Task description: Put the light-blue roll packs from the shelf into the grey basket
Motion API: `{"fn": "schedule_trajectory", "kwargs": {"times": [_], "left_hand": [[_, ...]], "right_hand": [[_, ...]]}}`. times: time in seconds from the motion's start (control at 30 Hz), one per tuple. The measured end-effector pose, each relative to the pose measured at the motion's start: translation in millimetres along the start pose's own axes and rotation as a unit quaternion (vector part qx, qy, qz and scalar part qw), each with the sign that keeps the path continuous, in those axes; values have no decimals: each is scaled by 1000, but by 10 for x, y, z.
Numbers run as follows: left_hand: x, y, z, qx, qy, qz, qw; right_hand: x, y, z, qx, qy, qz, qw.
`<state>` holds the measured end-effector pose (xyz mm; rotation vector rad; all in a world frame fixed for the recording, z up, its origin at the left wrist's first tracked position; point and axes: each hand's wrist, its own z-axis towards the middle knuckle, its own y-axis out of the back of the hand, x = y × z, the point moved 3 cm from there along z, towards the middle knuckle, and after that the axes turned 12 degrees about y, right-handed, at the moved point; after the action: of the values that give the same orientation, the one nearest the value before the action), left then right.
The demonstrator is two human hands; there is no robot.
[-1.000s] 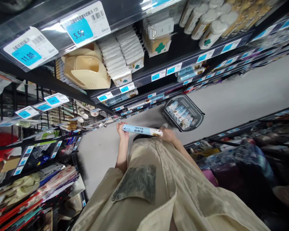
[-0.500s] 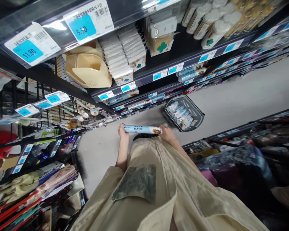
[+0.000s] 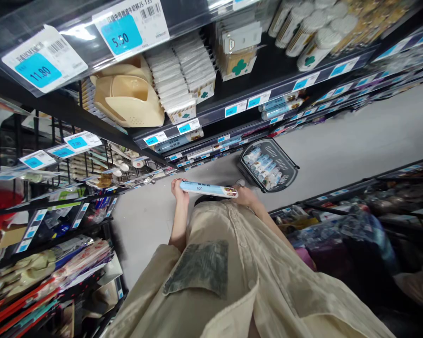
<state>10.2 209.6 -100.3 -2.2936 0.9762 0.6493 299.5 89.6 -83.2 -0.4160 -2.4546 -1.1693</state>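
A blue-and-white roll of food storage bags (image 3: 207, 188), printed with "100", spans the space between my hands in front of my body. Its left end sits in my left hand (image 3: 179, 189), whose fingers are closed around it. My right hand (image 3: 244, 195) is closed on the other end, where a food picture is printed. Beyond my right hand, a dark shopping basket (image 3: 292, 176) stands on the floor with several similar blue-and-white rolls (image 3: 262, 164) inside.
Shelving (image 3: 229, 112) runs along the far side, with beige plastic holders (image 3: 132, 101), packs of cotton swabs (image 3: 176, 80) and more bag rolls (image 3: 282, 110). Racks of kitchen goods (image 3: 74, 263) stand at the left. Another goods shelf (image 3: 338, 220) lies at the right. Grey floor (image 3: 356, 136) stretches between.
The roll has turned about its length, so its printed characters face further away and "100" shows more plainly. It also tilts slightly, the right end lower. Both hands keep hold.
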Motion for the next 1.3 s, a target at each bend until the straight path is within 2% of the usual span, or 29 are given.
{"fn": "schedule_trajectory", "kwargs": {"times": [0.1, 0.17, 0.4, 0.67, 0.93, 1.3], "left_hand": [[-8, -7, 11, -10, -3, 1, 1000], [-33, -15, 14, -11, -2, -12, 1000], [-73, 2, 47, -17, 17, -16, 1000], [-52, 70, 52, -26, 12, 14, 999], [-103, 36, -1, -25, 13, -8, 1000], [-108, 11, -70, -20, 22, -16, 999]], "right_hand": [[18, -35, -3, -47, -27, -22, 998], [31, -56, -10, -56, -31, -33, 997], [24, -58, 9, -24, -6, -45, 999], [16, -14, 18, -11, -19, -56, 998], [93, 4, 1, -15, -13, -77, 997], [61, 3, -22, -30, 3, -65, 997]]}}
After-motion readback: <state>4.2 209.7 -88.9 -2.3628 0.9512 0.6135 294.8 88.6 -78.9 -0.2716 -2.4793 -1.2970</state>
